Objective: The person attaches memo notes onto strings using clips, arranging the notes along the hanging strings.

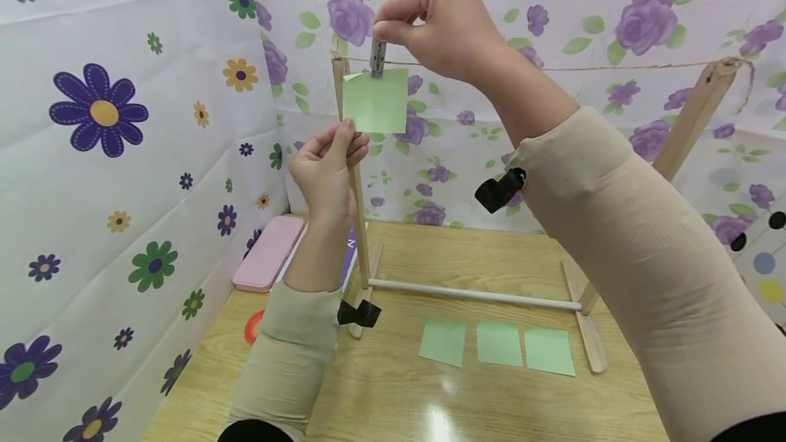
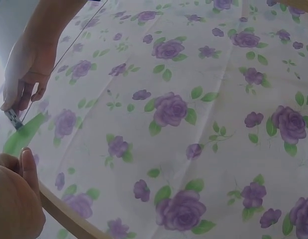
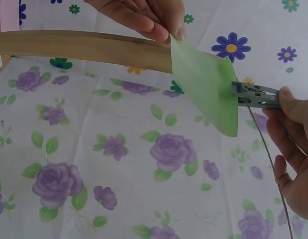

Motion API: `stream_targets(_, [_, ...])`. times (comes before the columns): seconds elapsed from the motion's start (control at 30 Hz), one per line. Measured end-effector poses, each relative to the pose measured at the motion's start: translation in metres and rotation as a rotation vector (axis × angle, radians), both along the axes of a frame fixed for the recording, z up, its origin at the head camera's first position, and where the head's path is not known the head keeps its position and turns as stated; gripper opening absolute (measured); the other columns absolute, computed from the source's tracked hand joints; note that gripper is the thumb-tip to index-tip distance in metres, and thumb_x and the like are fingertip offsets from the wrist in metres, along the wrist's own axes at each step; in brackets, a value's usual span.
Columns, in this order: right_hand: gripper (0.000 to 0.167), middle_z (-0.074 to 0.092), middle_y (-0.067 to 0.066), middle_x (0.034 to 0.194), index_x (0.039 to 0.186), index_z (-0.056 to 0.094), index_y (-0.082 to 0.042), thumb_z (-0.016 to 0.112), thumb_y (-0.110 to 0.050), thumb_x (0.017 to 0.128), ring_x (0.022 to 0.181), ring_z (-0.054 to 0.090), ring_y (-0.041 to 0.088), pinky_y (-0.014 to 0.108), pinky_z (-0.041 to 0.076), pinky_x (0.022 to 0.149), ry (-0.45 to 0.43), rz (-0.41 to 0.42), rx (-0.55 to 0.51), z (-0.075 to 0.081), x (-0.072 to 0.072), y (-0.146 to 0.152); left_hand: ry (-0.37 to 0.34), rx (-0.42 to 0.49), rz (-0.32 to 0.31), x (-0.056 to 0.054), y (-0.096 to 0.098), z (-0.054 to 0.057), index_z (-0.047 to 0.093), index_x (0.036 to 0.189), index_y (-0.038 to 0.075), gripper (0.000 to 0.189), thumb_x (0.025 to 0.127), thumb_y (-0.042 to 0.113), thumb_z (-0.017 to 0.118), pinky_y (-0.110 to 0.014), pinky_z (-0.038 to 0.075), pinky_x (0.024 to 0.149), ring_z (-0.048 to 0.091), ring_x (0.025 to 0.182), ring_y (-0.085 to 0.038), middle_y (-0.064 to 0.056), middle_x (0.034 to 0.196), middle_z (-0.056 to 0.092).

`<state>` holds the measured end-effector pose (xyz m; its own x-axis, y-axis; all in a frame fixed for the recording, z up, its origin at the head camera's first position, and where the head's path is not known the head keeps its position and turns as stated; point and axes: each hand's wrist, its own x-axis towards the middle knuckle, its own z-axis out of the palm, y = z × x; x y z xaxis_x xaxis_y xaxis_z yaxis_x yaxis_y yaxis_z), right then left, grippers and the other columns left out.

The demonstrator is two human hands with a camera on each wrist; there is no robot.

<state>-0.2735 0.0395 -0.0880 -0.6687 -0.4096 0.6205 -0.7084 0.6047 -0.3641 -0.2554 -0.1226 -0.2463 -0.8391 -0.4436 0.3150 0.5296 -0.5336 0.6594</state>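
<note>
A light green sticky note [image 1: 375, 102] hangs upright at the left end of a thin twine [image 1: 583, 69]. My right hand [image 1: 451, 26] pinches a grey clothespin [image 1: 378, 56] between thumb and fingers. In the right wrist view the clothespin [image 3: 256, 94] has its tip over the note's top edge, right at the twine. Below, my left hand [image 1: 328, 169] pinches the note's lower left corner between thumb and finger. The left wrist view shows the note [image 2: 24, 134] edge-on between both hands.
The twine runs between two wooden posts [image 1: 694, 121], joined low down by a white rod [image 1: 473, 294]. Three green notes [image 1: 499, 343] lie in a row on the wooden table [image 1: 393, 387]. A pink case [image 1: 268, 254] and a red round object [image 1: 253, 327] are at left.
</note>
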Motion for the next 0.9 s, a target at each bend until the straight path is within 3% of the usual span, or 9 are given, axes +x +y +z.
stream_targets(0.4, [0.020,0.077,-0.003,0.102,0.107,0.081,-0.015,0.066,-0.027,0.100,0.086,0.065,0.004,0.019,0.055,0.082,0.042,0.044,0.101,0.0017,-0.0021,-0.0031,0.037,-0.025,-0.009,0.0001,0.0007,-0.0005,0.071,0.092,-0.005,0.011,0.089,0.003,0.078,-0.029,0.064,0.072,0.074,0.070,-0.019,-0.014,0.080,0.073])
stream_targets(0.9, [0.026,0.072,-0.003,0.099,0.113,0.078,-0.013,0.064,-0.030,0.101,0.085,0.055,0.009,0.021,0.048,0.076,0.028,0.086,0.173,0.0002,-0.0037,-0.0056,0.024,-0.028,-0.030,-0.0026,-0.0059,-0.0035,0.072,0.092,-0.004,0.011,0.088,0.004,0.078,-0.029,0.064,0.074,0.075,0.072,-0.020,-0.015,0.082,0.073])
